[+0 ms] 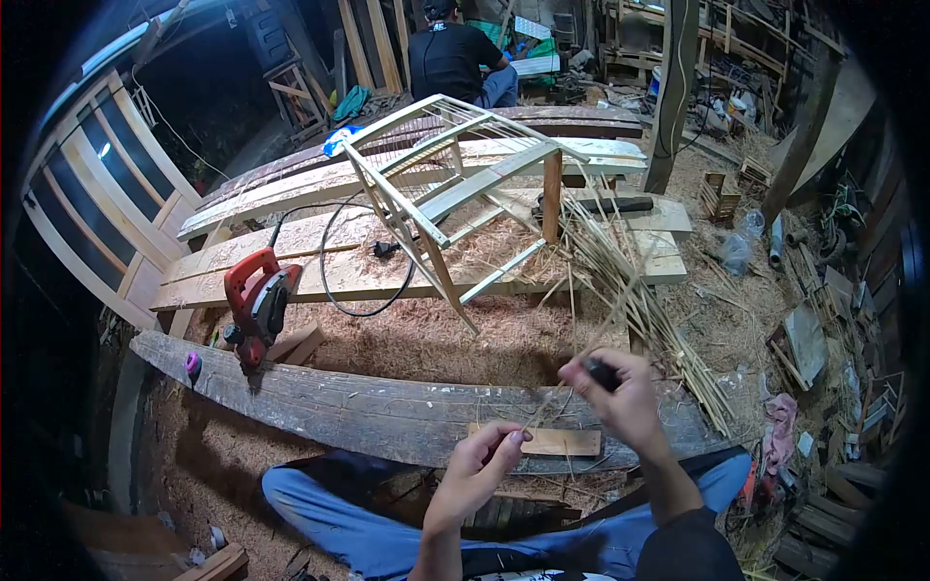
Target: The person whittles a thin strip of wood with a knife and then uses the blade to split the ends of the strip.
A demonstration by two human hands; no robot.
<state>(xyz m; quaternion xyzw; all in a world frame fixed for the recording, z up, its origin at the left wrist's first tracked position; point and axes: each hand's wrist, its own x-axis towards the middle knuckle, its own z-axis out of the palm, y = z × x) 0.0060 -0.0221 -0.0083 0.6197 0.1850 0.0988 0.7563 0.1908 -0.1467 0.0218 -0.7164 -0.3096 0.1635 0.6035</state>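
My left hand [481, 472] is closed, thumb and forefinger pinching one end of a thin bamboo strip [539, 412] above the bench. Higher and to the right, my right hand [620, 395] is wrapped around a small black-handled tool [604, 375]; its working end cannot be made out. The strip runs up to my right hand and seems to pass beyond it. Under my hands lies a short wooden block [562, 443] on the weathered plank [387, 416]. Right of them, a bundle of thin bamboo strips [668, 339] leans across the boards.
A wooden frame [494, 172] with thin rods stands on the boards ahead. Left are a red electric planer [257, 305] with a black cord and a purple roll [193, 365]. Shavings [465, 339] cover the floor. A person [453, 58] sits at the back beyond a post [670, 107].
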